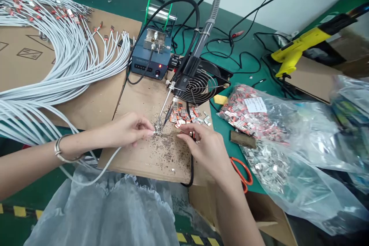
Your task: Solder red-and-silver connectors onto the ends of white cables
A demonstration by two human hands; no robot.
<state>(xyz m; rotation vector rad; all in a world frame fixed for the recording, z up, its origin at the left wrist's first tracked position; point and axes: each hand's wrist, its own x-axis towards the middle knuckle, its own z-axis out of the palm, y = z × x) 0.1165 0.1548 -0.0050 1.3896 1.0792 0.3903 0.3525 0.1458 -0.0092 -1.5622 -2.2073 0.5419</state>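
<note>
My left hand point(131, 128) is closed in a pinch on the end of a white cable point(108, 163), whose length loops down below my wrist. Just beyond those fingertips, the tip of a soldering iron point(187, 71) in its stand points down at a heap of solder crumbs point(158, 126). Thumb and forefinger of my right hand point(209, 148) are pinched together on the other side of the tip; what they hold, if anything, is too small to make out. Close behind that hand lie loose USB connectors point(181, 113) with orange parts.
A blue soldering station point(150, 61), a fan point(201, 86) and a solder spool point(160, 14) stand behind. Bundled white cables point(66, 57) fill the left. On the right lie a bag of connectors point(250, 111), a bag of metal shells point(268, 165), orange-handled scissors point(243, 171) and a yellow tool point(302, 44).
</note>
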